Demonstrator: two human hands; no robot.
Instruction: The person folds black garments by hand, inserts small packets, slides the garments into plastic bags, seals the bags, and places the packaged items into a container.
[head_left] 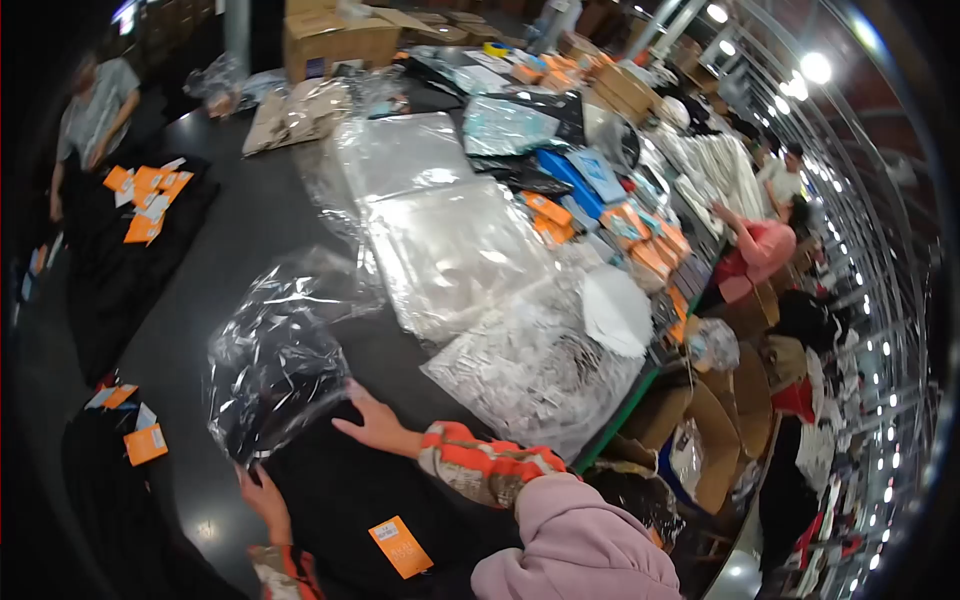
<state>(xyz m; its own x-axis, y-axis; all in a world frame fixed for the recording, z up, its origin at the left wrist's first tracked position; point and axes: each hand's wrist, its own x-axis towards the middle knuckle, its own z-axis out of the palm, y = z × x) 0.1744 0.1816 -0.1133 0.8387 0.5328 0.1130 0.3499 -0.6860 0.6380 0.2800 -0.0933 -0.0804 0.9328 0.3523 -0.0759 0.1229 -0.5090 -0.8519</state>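
Now, near edge: a black garment (340, 500) lies flat on the dark surface (250, 230), an orange tag (400, 546) on its near part.
Clear bag: a crinkled plastic bag (275, 360) sits at the garment's far end, its mouth drawn over the cloth.
Right hand: the right hand (375, 425) lies palm down on the garment just beside the bag's mouth, fingers spread, its grip wide open and holding nothing.
Left hand: the left hand (262, 497) is at the bag's near left corner, touching the plastic; whether its grip has closed on the film, I cannot tell.
Right of the bag: a stack of flat clear bags (450, 250), then a heap of small packets (535, 375).
Far left: another person (95, 110) bends over dark cloth strewn with orange tags (145, 200).
Far right: a person in pink (760, 250) leans on the surface's edge.
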